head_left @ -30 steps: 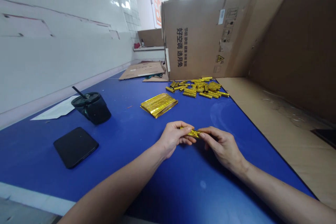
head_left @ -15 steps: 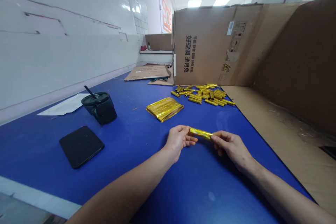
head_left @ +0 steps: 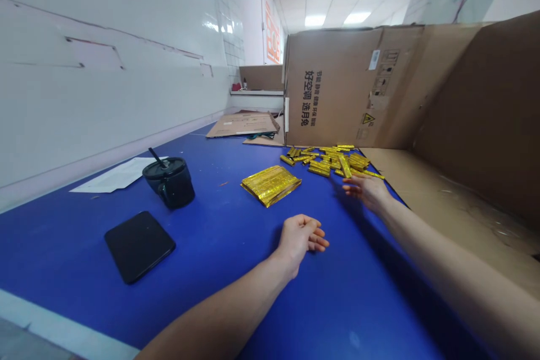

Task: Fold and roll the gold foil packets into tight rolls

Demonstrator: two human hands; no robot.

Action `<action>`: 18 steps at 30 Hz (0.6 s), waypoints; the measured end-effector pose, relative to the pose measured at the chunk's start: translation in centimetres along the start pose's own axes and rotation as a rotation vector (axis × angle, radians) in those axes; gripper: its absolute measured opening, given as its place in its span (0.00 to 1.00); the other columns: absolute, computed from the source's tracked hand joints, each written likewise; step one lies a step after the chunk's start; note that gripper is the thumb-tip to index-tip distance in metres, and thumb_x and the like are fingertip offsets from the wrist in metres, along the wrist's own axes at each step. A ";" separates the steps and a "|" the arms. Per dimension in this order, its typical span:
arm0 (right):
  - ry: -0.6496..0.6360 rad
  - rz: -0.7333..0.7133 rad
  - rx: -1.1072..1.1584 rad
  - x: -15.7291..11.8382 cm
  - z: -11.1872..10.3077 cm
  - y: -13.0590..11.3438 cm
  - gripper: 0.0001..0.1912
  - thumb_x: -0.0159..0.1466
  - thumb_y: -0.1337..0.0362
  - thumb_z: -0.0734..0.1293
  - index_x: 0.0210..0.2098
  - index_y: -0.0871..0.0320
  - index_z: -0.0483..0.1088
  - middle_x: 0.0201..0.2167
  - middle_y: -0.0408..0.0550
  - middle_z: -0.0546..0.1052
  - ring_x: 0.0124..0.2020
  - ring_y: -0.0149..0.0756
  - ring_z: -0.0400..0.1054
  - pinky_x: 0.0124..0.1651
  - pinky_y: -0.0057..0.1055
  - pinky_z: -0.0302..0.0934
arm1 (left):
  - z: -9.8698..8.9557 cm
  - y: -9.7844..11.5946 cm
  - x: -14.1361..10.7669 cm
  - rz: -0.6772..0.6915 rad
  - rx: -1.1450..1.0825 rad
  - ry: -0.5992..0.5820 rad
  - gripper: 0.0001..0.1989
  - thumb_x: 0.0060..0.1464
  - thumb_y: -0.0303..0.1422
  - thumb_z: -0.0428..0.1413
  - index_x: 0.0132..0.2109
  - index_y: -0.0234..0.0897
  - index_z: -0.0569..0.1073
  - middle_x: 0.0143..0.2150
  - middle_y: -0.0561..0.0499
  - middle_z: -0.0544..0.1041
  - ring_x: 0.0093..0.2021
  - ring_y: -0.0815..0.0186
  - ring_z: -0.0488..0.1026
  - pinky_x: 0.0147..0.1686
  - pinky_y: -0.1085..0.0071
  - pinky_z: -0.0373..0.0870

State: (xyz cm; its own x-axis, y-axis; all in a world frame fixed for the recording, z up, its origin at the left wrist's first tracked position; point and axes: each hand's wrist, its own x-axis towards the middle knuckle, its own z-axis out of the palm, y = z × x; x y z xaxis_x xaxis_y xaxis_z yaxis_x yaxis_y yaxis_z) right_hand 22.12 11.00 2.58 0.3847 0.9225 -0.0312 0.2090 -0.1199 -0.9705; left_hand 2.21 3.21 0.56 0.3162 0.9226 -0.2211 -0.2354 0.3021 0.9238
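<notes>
My right hand [head_left: 366, 190] is at the near edge of a pile of gold rolled tubes [head_left: 319, 167], its fingers closed on the lower end of one gold tube [head_left: 345, 166] that tilts up over the pile. Above the blue tabletop, my left hand [head_left: 300, 239] holds nothing, its fingers loosely curled and apart. Between the left hand and the dark cup lies a flat stack of gold foil wrappers [head_left: 271, 184].
At the left stand a dark cup [head_left: 171, 181] with a lid and straw, a black flat device [head_left: 139, 246] and white paper [head_left: 113, 175]. Flattened cardboard [head_left: 242, 124] lies at the back; a large cardboard box [head_left: 337, 90] borders the right.
My right hand has moved away from my left hand, forward to the pile, with the gold tube. The left hand has let go of the tube. The view has tilted up slightly.
</notes>
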 end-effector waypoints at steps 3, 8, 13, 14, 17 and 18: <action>-0.036 -0.066 -0.159 0.9 2.2 0.0 0.15 0.61 0.62 0.60 0.47 0.60 0.61 0.45 0.49 0.67 0.40 0.36 0.65 0.40 0.39 0.61 | 0.0 -0.1 0.1 -0.001 -0.002 -0.003 0.04 0.51 0.25 0.47 0.29 0.30 0.64 0.21 0.51 0.69 0.18 0.71 0.69 0.18 0.78 0.64; -0.146 -0.327 -0.500 -0.5 7.6 0.3 0.14 0.61 0.61 0.60 0.45 0.59 0.63 0.45 0.49 0.67 0.41 0.37 0.64 0.42 0.40 0.60 | 0.1 -0.4 0.3 0.004 0.010 0.005 0.04 0.50 0.26 0.47 0.29 0.30 0.64 0.20 0.52 0.69 0.17 0.72 0.69 0.17 0.78 0.63; -0.307 -0.695 -0.775 -2.4 12.3 -1.1 0.10 0.58 0.67 0.61 0.40 0.53 0.69 0.50 0.46 0.65 0.54 0.41 0.52 0.54 0.40 0.45 | 0.0 -0.6 0.4 0.028 0.001 0.004 0.06 0.50 0.26 0.45 0.26 0.31 0.62 0.20 0.52 0.68 0.17 0.71 0.69 0.17 0.78 0.63; -0.341 -0.745 -0.827 -2.5 12.9 -1.3 0.10 0.58 0.68 0.61 0.38 0.53 0.69 0.50 0.46 0.66 0.54 0.41 0.52 0.54 0.40 0.45 | 0.0 -0.7 0.5 0.029 -0.008 0.008 0.06 0.50 0.26 0.45 0.26 0.32 0.61 0.19 0.53 0.67 0.17 0.71 0.68 0.17 0.78 0.63; -0.404 -0.837 -0.966 -2.4 13.4 -1.6 0.09 0.59 0.67 0.61 0.39 0.56 0.68 0.47 0.48 0.67 0.50 0.40 0.58 0.51 0.43 0.51 | 0.0 -0.7 0.7 0.019 -0.023 0.018 0.07 0.50 0.25 0.43 0.26 0.32 0.59 0.19 0.53 0.67 0.16 0.71 0.68 0.16 0.77 0.62; -0.408 -0.852 -1.004 -2.2 13.3 -1.6 0.10 0.60 0.65 0.60 0.41 0.58 0.66 0.46 0.49 0.67 0.47 0.39 0.60 0.48 0.42 0.54 | 0.0 -0.8 0.7 0.014 -0.019 0.019 0.06 0.50 0.25 0.44 0.26 0.32 0.60 0.19 0.53 0.67 0.16 0.71 0.68 0.16 0.77 0.62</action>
State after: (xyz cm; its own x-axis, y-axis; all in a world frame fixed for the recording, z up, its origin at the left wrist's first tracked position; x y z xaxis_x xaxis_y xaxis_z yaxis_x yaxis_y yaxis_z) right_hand 8.95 14.01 1.01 -0.4406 0.8640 0.2436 0.8647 0.4814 -0.1432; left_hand 2.64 3.64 -0.28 0.2949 0.9312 -0.2144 -0.2570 0.2934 0.9208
